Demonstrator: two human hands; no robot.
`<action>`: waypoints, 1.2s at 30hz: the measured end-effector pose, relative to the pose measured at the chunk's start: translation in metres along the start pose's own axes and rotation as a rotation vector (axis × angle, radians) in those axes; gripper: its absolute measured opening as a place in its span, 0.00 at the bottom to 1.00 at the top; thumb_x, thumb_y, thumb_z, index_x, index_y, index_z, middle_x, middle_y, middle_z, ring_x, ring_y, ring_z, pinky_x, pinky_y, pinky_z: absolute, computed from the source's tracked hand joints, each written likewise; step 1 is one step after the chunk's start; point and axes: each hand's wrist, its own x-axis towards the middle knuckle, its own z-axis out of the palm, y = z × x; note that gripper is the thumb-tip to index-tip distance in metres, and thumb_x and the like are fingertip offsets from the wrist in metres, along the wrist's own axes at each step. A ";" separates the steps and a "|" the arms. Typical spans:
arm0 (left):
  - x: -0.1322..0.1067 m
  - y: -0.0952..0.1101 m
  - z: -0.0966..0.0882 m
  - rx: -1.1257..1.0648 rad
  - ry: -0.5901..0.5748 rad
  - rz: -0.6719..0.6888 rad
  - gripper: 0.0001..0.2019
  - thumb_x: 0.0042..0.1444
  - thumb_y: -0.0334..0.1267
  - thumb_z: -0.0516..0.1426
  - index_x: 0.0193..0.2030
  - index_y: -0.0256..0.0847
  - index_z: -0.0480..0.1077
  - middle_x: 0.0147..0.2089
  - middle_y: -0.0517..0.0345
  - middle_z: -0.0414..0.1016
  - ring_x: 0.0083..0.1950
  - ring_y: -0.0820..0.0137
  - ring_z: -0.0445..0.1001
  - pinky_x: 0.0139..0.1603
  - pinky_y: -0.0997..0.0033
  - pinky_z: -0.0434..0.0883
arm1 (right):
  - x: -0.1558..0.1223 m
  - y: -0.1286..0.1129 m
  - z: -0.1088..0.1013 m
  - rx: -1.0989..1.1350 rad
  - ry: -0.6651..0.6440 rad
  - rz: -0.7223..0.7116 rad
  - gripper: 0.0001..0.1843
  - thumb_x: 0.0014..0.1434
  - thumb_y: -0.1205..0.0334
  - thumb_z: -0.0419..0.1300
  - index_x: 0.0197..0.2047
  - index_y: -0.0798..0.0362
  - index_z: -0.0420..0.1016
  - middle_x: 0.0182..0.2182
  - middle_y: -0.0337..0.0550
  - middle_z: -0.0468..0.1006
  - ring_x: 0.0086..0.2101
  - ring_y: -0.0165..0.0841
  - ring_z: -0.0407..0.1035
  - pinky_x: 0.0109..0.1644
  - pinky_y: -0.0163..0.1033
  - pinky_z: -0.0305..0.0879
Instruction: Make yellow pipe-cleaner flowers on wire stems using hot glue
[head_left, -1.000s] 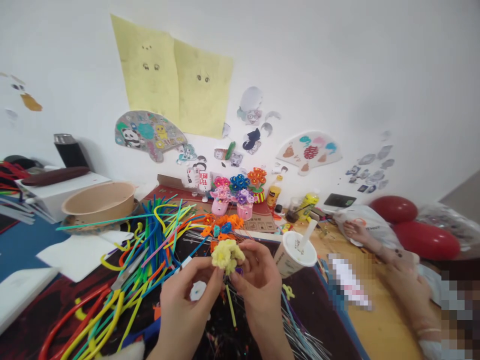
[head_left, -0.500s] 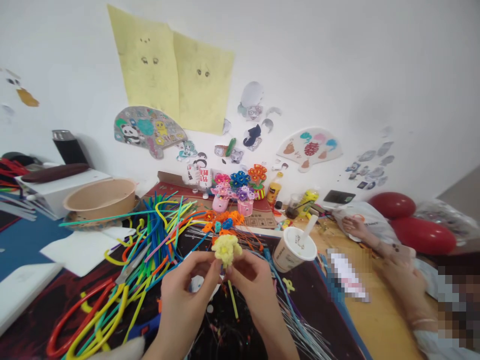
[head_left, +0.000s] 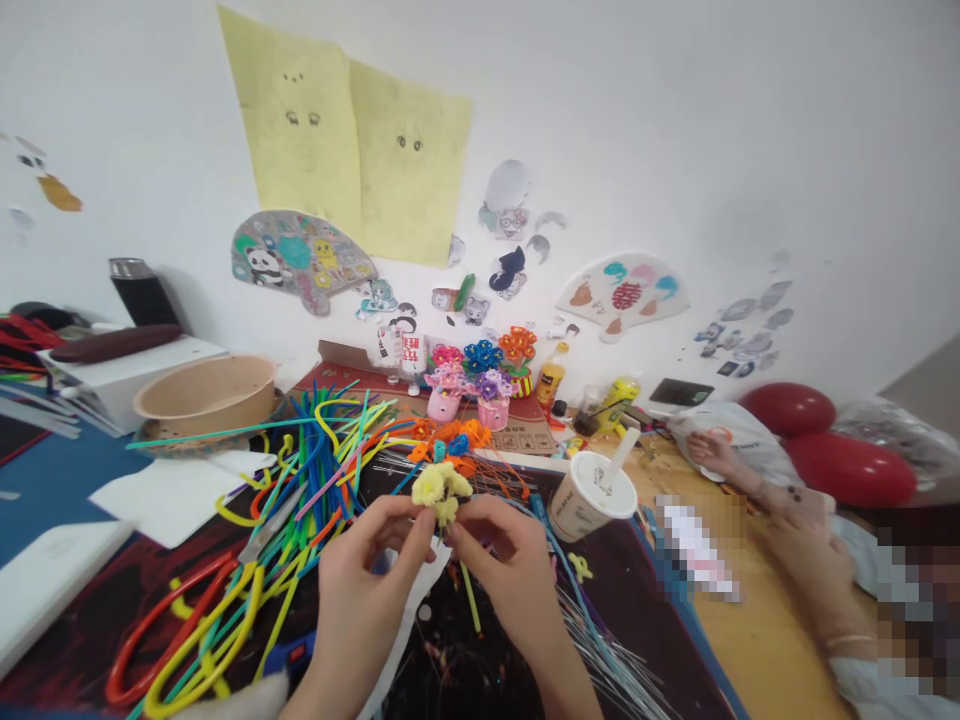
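Note:
Pale yellow fuzzy pipe-cleaner flowers are pinched between my two hands, in front of my body above the dark mat. My left hand grips them from the left with thumb and forefinger. From the right, my right hand pinches them low down, near their stems. A thin yellow-green stem shows below, between the hands; where its top end joins is hidden. Left of my left hand lie loose coloured pipe cleaners and scissors with red and yellow handles.
A lidded cup with a straw stands right of my hands. Finished flower pots and orange pipe-cleaner pieces lie behind. A beige bowl sits back left. At right, another person's hand is near a phone.
The yellow flowers, bunched together before, now show as parted blossoms, one leaning left. My fingers have shifted around them. More white paper shows beside my left hand.

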 end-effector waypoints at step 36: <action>0.002 0.001 0.000 -0.038 -0.072 0.026 0.04 0.57 0.36 0.60 0.31 0.43 0.74 0.25 0.65 0.76 0.24 0.76 0.74 0.25 0.82 0.71 | 0.004 0.002 -0.003 -0.046 -0.004 0.045 0.09 0.56 0.62 0.63 0.27 0.56 0.78 0.21 0.38 0.76 0.23 0.29 0.66 0.29 0.33 0.63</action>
